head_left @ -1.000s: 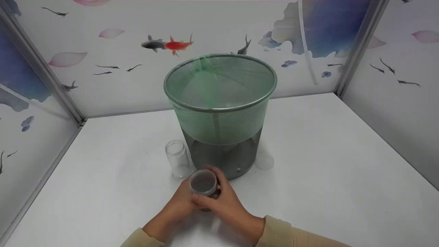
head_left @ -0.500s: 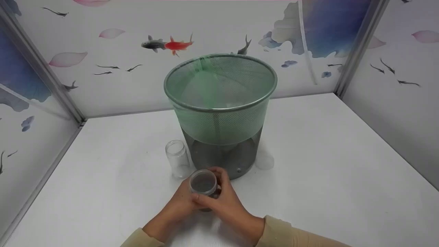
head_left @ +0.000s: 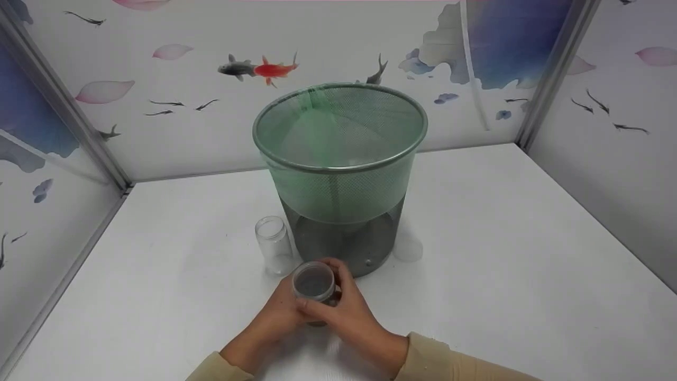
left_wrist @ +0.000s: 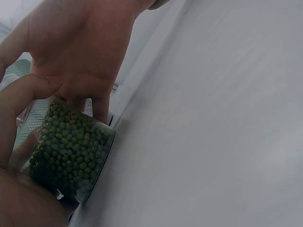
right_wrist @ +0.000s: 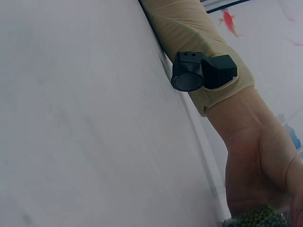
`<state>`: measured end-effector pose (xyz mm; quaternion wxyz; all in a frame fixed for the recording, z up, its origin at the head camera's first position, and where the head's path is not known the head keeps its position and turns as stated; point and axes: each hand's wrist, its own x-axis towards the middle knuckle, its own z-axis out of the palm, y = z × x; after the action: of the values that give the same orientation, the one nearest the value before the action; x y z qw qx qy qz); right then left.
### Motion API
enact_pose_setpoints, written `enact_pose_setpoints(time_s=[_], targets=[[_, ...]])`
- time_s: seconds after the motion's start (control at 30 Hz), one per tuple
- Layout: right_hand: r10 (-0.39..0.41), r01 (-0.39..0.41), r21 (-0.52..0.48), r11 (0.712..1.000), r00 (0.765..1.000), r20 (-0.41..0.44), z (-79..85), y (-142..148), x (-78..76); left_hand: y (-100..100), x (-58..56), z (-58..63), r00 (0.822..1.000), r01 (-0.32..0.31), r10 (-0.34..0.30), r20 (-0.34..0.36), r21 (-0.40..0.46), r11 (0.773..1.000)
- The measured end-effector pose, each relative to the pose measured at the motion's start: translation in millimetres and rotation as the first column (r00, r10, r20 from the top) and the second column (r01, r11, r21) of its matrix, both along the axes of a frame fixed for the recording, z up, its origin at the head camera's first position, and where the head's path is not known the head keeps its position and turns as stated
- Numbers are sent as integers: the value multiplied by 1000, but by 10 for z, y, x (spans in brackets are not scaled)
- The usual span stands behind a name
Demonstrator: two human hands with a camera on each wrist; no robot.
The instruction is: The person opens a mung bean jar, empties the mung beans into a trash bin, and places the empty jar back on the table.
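Observation:
Both hands hold a clear jar of mung beans (head_left: 313, 280) between them, in front of the bin. My left hand (head_left: 283, 309) wraps the jar from the left. From the other side my right hand (head_left: 351, 312) grips it, thumb across the front and fingers behind. Small green mung beans (left_wrist: 71, 146) show through the jar wall in the left wrist view, its base right at the table. The right wrist view catches only a strip of the beans (right_wrist: 262, 217) at the bottom edge, beside the left palm (right_wrist: 255, 175).
Just behind the hands stands a tall mesh bin (head_left: 349, 243), lined with a thin green bag (head_left: 338, 196). An uncapped clear jar (head_left: 274, 246) is at the bin's left. To its right lies a clear round disc (head_left: 408, 250). Printed panels (head_left: 185, 132) enclose the white table (head_left: 502, 264).
My right fingers behind the jar have shifted slightly and drawn a little closer to it. The jar, the bin and the left hand stay in place.

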<state>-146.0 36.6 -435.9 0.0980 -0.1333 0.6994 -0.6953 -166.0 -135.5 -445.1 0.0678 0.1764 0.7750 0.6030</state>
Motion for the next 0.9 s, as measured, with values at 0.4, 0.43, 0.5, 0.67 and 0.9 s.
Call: enact_pose_setpoints(time_s=[0.4, 0.43, 0.5, 0.67, 0.9], targets=[[14, -14, -2, 1000, 1000, -2, -1, -3, 6, 1, 9, 3, 1000, 0, 0, 28, 14, 1000], [14, -14, -1, 1000, 1000, -4, -2, -3, 5, 1, 10, 5, 1000, 0, -1, 31, 17, 1000], [14, -14, 9, 1000, 1000, -14, -7, -2, 3, 0, 13, 10, 999, 6, -7, 37, 19, 1000], [13, -11, 34, 999, 999, -53, -14, -1, -4, -4, 14, 13, 999, 18, -18, 31, 18, 1000], [10, -9, 25, 1000, 999, -41, -10, 3, 2, -1, 12, 12, 1000, 12, -12, 23, 5, 1000]])
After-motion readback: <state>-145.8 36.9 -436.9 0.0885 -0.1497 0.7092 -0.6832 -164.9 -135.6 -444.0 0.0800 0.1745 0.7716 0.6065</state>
